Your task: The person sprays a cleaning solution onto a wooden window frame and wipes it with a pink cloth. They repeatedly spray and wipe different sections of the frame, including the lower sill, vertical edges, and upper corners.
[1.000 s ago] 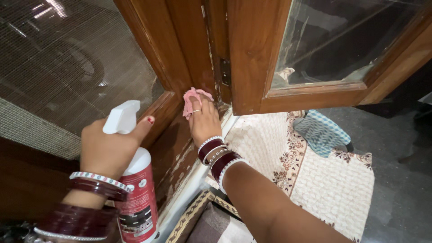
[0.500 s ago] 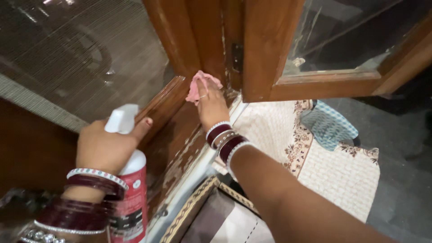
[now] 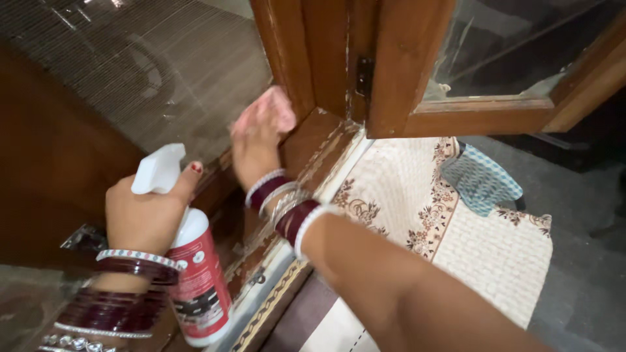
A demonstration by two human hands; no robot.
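My right hand [image 3: 253, 146] presses a pink cloth [image 3: 270, 109] against the bottom corner of a wooden window frame [image 3: 313, 65], where the mesh screen [image 3: 163, 72] meets the wood. My left hand [image 3: 145, 215] grips a white spray bottle with a red label [image 3: 199, 280], held upright with the white trigger head [image 3: 156, 168] above my thumb. Both wrists carry dark red and white bangles.
An open wooden window sash with a glass pane [image 3: 508, 52] hangs at the upper right. Below it lies a cream patterned mat [image 3: 456, 228] with a blue checked cloth [image 3: 481, 181] on it. Grey floor [image 3: 587, 261] lies at the right.
My right hand slid the pink cloth leftward along the frame, from near the hinge to the corner by the mesh screen. The spray bottle stayed in my left hand.
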